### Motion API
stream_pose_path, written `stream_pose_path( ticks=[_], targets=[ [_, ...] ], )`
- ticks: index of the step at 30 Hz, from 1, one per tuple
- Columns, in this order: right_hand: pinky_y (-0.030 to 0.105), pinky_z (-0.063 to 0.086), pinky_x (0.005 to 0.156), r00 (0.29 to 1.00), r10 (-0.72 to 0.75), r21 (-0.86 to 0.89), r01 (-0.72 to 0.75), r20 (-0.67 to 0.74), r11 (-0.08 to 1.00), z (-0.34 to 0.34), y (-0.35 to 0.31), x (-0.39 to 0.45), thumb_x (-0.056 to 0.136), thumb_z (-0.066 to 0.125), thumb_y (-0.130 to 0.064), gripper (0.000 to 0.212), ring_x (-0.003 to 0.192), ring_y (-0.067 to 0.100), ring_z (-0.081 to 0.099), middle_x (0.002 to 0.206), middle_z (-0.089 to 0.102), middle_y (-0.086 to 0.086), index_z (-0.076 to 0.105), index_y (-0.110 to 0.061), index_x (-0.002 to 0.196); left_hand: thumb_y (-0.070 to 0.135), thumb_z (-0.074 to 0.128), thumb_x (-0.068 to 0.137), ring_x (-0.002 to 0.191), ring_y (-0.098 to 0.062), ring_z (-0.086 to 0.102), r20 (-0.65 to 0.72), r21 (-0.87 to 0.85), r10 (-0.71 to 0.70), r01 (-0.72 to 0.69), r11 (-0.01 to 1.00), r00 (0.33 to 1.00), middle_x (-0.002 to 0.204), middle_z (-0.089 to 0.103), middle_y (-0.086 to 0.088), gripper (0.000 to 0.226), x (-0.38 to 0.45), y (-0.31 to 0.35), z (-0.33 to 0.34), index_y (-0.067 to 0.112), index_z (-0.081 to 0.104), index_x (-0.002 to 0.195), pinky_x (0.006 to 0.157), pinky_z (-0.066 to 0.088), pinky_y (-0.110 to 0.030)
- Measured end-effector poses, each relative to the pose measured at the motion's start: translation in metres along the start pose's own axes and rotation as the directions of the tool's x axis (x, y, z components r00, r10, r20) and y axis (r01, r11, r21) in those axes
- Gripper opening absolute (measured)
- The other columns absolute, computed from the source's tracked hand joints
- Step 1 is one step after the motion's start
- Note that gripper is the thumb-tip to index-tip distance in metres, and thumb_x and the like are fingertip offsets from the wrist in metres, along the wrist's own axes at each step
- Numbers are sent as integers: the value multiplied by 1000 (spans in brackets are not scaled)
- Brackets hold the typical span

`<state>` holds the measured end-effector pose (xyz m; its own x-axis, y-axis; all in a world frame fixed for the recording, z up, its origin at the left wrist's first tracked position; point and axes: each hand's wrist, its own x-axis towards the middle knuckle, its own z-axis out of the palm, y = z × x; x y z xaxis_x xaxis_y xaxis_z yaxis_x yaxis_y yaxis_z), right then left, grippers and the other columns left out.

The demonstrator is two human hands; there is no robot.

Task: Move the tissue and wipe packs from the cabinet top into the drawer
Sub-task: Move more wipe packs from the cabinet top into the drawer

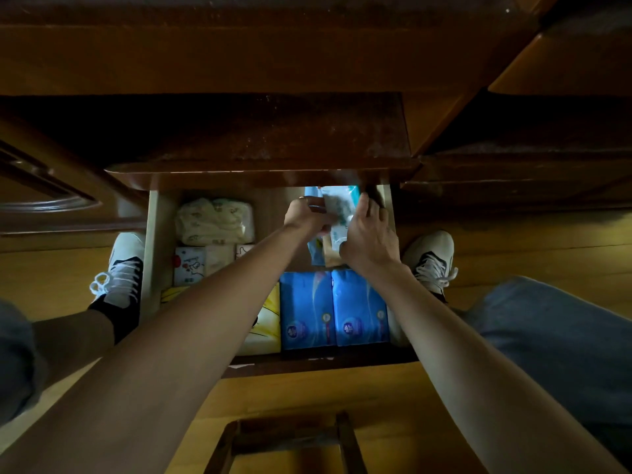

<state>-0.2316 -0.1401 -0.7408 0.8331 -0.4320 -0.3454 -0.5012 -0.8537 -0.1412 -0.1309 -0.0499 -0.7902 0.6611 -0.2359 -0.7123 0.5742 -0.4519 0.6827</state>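
An open wooden drawer lies below the dark cabinet top. Both my hands reach into its far right corner. My left hand and my right hand together grip a pale blue-and-white wipe pack, held just under the cabinet's edge. Inside the drawer lie two blue tissue packs at the near right, a yellow-and-white pack beside them, a cream soft pack at the far left and a small white box with a red dot.
My two white sneakers stand on the wooden floor on either side of the drawer. A wooden stool frame sits near the bottom edge. An open cabinet door juts out at the left.
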Motion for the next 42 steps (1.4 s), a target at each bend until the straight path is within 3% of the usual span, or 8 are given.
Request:
stream_pose_path(
  ticks=[4,8,12,16,24,28,36,42],
  targets=[
    [40,17,125,983,-114,-314,64,-144,947,9,2,-10,103,49,-25,80,155,35,17,167,13,25,3,7,159,18,73,83,82,-21,66,-42,134,167,-160,978,985,93,73,-5,25,-4,-3,-3,19,77,108,76,53,-31],
    [51,0,126,969,-246,-460,208,-24,863,14,13,-7,99,48,-41,71,155,35,14,165,23,20,24,-10,159,13,59,90,66,-12,60,20,15,167,-167,986,986,81,68,4,29,-10,-1,-2,35,70,106,58,50,-23],
    [52,-4,125,962,-271,-484,242,11,841,12,13,2,98,39,-49,71,149,34,28,158,37,18,29,-10,157,12,61,93,82,-18,65,58,-125,64,-57,991,996,94,69,-3,29,-8,3,0,25,62,119,73,56,-28],
    [51,-6,126,961,-277,-459,248,5,853,7,15,12,94,40,-52,74,149,31,32,155,44,15,34,-10,155,5,58,96,91,-17,60,76,-131,60,-50,990,995,124,64,-12,49,-5,9,4,13,48,143,61,52,-15],
    [54,0,125,969,-246,-453,214,-12,865,15,10,0,92,52,-52,68,135,30,50,141,57,13,44,-11,145,11,57,98,88,-19,65,137,-123,-5,22,992,991,99,66,-5,32,-10,-10,-9,15,53,130,75,56,-27],
    [52,-10,124,971,-239,-428,207,-24,880,16,15,0,93,49,-50,70,145,31,38,152,46,14,37,-12,150,12,52,98,115,-27,61,-84,118,65,-55,992,994,130,59,-9,44,10,-13,-11,16,46,142,99,52,-44],
    [51,-23,119,974,-225,-416,192,-30,889,13,13,6,88,56,-57,80,149,28,35,155,46,13,37,-15,152,-1,69,84,112,-23,64,-87,314,70,-39,949,994,124,66,-9,62,16,-16,-2,24,52,137,93,53,-30],
    [57,-8,123,976,-214,-377,181,-46,908,16,15,5,87,54,-56,71,144,30,41,151,49,13,43,-18,146,1,65,84,118,-26,60,-34,494,229,-183,850,973,131,64,-7,58,4,-33,-12,28,59,135,95,47,-26]
  ],
)
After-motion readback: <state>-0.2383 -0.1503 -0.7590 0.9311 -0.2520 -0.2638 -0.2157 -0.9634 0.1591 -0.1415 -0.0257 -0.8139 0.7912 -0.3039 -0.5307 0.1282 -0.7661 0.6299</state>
